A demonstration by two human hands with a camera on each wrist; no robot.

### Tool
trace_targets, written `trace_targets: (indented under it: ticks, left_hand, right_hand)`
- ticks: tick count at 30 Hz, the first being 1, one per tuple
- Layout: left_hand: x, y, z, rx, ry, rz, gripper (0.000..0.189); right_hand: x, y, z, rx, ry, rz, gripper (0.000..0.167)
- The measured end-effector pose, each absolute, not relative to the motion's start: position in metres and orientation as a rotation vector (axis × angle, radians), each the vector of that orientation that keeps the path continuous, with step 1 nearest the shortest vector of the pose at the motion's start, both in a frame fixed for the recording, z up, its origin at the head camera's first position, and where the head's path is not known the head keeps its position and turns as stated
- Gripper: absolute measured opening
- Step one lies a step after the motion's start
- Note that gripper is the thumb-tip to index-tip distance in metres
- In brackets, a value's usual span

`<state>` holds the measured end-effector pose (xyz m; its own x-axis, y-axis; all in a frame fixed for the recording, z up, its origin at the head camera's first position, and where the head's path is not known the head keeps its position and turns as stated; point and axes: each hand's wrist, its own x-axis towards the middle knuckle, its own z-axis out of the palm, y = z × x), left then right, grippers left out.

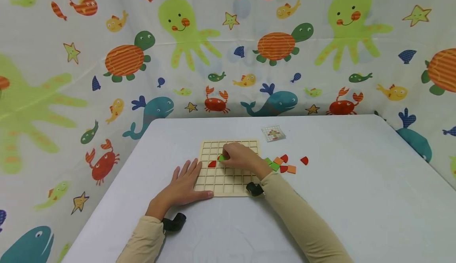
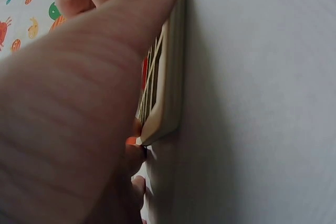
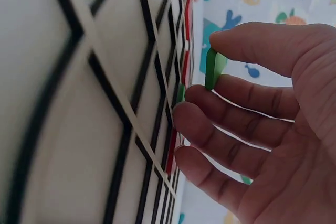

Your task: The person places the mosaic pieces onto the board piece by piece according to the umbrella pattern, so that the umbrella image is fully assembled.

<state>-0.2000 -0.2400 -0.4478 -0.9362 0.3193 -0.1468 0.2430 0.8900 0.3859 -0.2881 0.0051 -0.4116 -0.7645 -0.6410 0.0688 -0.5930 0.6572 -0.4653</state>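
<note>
A square wooden grid board [image 1: 228,190] lies on the white table. My left hand [image 1: 185,184] rests spread at the board's left front corner, its thumb along the front edge. Over the middle of the board, my right hand [image 1: 242,158] pinches a green square tile [image 3: 211,69] between thumb and fingers; in the right wrist view the tile stands on edge, just off the grid. A red quarter-circle piece [image 1: 211,164] sits in a cell left of that hand. More red and green pieces show in the board behind the fingers, partly hidden.
Right of the board lie several loose pieces: green tiles [image 1: 275,166], orange tiles [image 1: 291,169] and red quarter-circles, one red piece [image 1: 304,160] farther right. A pattern card [image 1: 273,133] lies behind the board. A cloth with sea animals [image 1: 228,77] hangs behind the table.
</note>
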Motion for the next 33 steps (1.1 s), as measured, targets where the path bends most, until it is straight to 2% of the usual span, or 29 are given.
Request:
trace_targets:
  ticks: [11, 33]
  left_hand:
    - [-0.201, -0.240, -0.447, 0.437, 2.852, 0.562, 0.123]
    - [-0.205, -0.240, -0.448, 0.446, 2.852, 0.546, 0.122]
  right_hand:
    - [-0.282, -0.007, -0.418, -0.988, 2.831, -0.539, 0.016]
    - [-0.287, -0.009, -0.421, -1.012, 2.814, -0.513, 0.017]
